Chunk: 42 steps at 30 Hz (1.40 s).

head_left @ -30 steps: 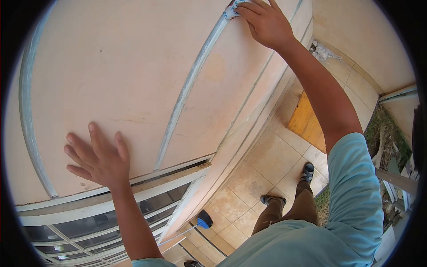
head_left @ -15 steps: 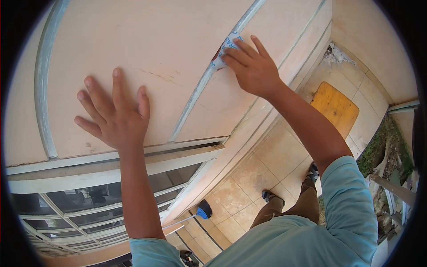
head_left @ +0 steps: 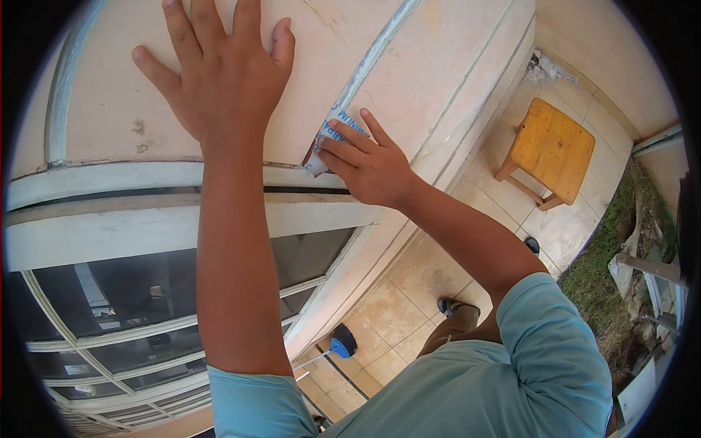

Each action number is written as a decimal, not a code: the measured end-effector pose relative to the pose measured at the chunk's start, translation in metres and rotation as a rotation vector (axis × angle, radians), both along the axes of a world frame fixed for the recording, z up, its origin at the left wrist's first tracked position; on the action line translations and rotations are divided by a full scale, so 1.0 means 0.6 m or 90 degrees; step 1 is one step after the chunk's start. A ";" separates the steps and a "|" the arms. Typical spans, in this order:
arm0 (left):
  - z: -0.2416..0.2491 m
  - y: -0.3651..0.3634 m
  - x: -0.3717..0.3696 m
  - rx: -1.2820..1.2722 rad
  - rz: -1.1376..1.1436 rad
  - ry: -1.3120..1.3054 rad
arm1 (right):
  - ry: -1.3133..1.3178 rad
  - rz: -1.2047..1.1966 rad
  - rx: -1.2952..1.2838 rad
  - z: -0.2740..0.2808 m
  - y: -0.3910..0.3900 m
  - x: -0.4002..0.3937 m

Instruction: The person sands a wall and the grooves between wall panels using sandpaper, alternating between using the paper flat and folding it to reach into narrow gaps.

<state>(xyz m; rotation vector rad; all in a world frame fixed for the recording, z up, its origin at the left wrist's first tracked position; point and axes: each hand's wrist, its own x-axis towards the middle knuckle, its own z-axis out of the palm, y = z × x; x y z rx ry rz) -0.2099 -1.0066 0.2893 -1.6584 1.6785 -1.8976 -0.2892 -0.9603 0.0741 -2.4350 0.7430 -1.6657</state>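
The right hand (head_left: 369, 164) presses printed sandpaper (head_left: 334, 137) flat; the left hand (head_left: 230, 69) lies splayed, holding nothing.

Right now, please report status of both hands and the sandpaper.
Left hand flat on wall. Right hand pressing sandpaper at grey strip's lower end. White ledge close below.

The person wore a light blue-green shirt (head_left: 467, 394) with short, loose sleeves (head_left: 551, 336) that creased near the shoulder. The pants (head_left: 449, 332) were brown. The sandals (head_left: 450, 305) were dark, and the hands (head_left: 226, 80) were bare.
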 end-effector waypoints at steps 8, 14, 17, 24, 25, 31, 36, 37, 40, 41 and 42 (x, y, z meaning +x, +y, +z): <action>0.001 -0.005 0.018 -0.023 -0.078 -0.044 | -0.090 -0.160 0.035 -0.028 -0.045 0.012; 0.013 0.012 -0.054 0.107 -0.497 0.769 | -0.214 -0.083 0.017 -0.034 -0.069 0.013; 0.000 -0.012 0.013 -0.090 0.087 -0.145 | -0.207 -0.084 0.016 -0.035 -0.072 0.015; -0.012 -0.016 0.009 -0.135 0.241 -0.183 | -0.218 -0.184 -0.059 -0.035 -0.070 -0.010; -0.011 -0.016 0.009 -0.138 0.244 -0.184 | -0.221 -0.184 -0.059 -0.034 -0.060 -0.010; -0.009 -0.010 0.007 -0.112 0.175 -0.145 | -0.160 -0.016 0.050 -0.048 -0.038 0.013; 0.004 -0.023 0.053 -0.104 0.003 -0.222 | -0.186 -0.063 0.039 -0.036 -0.034 0.030; 0.004 -0.023 0.053 -0.107 0.011 -0.224 | -0.183 -0.075 0.029 -0.035 -0.034 0.030; 0.005 -0.021 0.053 -0.109 0.021 -0.221 | -0.164 -0.039 -0.062 -0.047 -0.040 0.030; 0.004 -0.020 0.053 -0.103 0.023 -0.216 | -0.165 -0.039 -0.063 -0.053 -0.037 0.032; 0.004 -0.021 0.052 -0.105 0.022 -0.217 | -0.138 0.010 -0.088 -0.059 -0.033 0.034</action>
